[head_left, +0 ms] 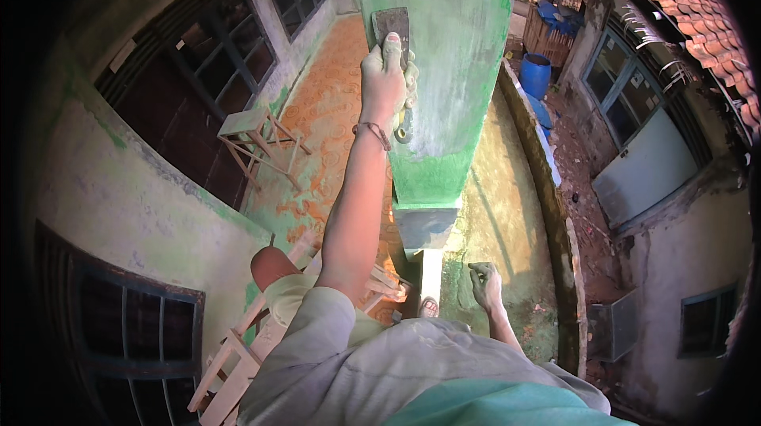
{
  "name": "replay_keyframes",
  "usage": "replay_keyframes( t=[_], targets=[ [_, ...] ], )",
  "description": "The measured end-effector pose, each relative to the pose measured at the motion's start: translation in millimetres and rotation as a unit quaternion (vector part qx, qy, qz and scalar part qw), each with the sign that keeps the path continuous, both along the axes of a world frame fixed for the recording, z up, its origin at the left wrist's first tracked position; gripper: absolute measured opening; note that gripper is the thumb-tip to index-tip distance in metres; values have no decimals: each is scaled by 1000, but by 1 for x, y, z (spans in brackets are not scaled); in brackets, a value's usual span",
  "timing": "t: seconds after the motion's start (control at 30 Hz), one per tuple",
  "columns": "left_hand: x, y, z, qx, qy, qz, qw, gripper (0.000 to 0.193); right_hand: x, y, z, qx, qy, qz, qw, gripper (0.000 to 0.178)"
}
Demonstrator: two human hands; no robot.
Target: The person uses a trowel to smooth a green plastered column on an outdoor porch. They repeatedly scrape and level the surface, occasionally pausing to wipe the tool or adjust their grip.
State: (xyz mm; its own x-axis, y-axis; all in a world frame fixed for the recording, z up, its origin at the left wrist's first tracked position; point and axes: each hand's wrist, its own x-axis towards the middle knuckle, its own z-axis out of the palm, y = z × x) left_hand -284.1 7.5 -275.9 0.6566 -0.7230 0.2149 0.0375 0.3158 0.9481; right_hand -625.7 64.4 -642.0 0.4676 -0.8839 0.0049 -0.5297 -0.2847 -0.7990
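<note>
My left hand (384, 81) is closed around the handle of a putty knife (390, 24), with the thumb along its wide dark blade. The blade lies flat against the face of a tall green pillar (452, 69), whose paint is patched with pale grey smears. Whitish dust or paste coats the fingers, and the handle's end shows below them. Low to the right of the pillar's base hangs my right hand (486, 287), its fingers loosely curled and a little apart. Nothing shows in it, and it touches nothing visible.
A wooden stand (230, 366) is under me at the left, with my foot (429, 307) on a narrow pale ledge. A small wooden stool (252, 129) stands on the orange patterned floor (321, 77). Beyond the low wall (559, 228) at right stands a blue barrel (535, 75).
</note>
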Motion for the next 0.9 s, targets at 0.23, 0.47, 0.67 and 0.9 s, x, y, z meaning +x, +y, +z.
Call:
replay_keyframes(
  t=[0.23, 0.47, 0.67, 0.9],
  targets=[
    [6, 0, 7, -32, -20, -14, 999, 45, -5, -3, -9, 14, -6, -11, 1000, 20],
    [2, 3, -5, 12, -25, -22, 999, 46, 7, -19, -11, -1, -1, -5, 1000, 20],
    [0, 12, -25, 56, -34, -32, 997, 44, 18, -20, -13, 1, -16, 10, 1000, 22],
    [-2, 30, -31, 59, 65, -124, 988, 25, 68, -25, 45, -17, -129, 58, 990, 32]
  ],
)
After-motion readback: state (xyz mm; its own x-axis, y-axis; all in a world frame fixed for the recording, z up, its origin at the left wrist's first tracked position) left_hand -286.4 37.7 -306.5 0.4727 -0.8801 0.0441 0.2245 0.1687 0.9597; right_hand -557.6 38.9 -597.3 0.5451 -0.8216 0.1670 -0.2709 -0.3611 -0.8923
